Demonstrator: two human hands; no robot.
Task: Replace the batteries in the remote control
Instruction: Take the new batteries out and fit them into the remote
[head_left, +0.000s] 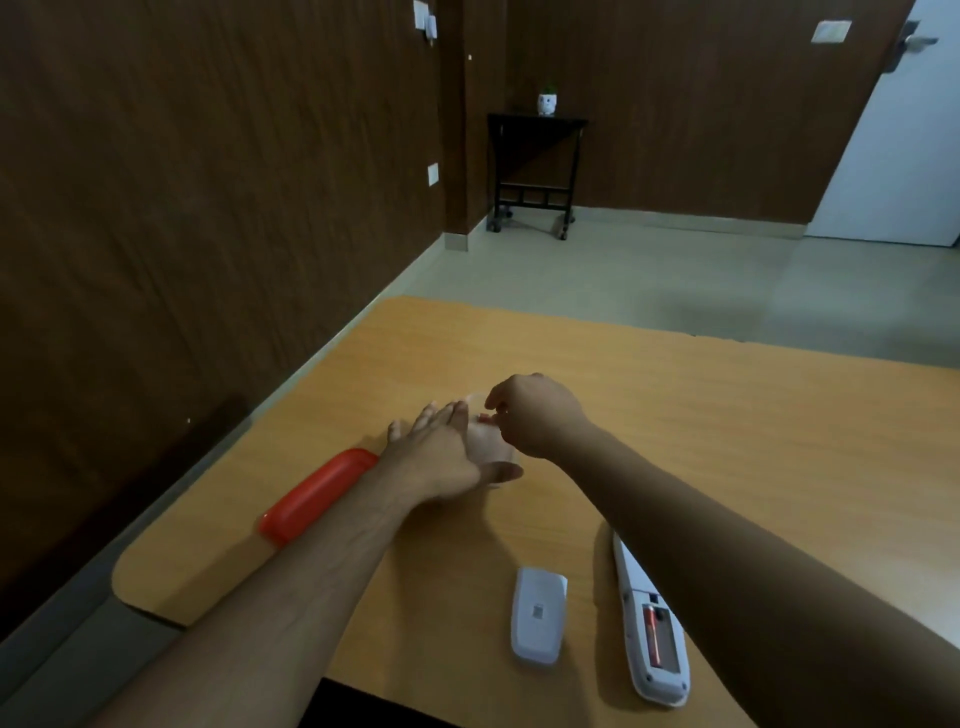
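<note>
1. Your remote control (652, 623) lies face down at the near right of the desk (727, 441), partly under your right forearm. Its battery cover (538, 616) is off and rests just left of it.
2. The open bay holds one battery (653, 635) in the left slot; the slot beside it looks empty. Whether that cell is old or new, you cannot tell from here.
3. Your left hand (447, 457) is spread wide, steadying a clear container (493, 447) at mid desk. Its red lid (317, 496) lies to the left, under your forearm.
4. Your right hand (530, 415) is over the container with fingers narrowed to a pinch around something small and reddish (484, 417), probably a battery.
5. By this reckoning you are roughly halfway: still to do are filling the empty slot and refitting the cover.
</note>
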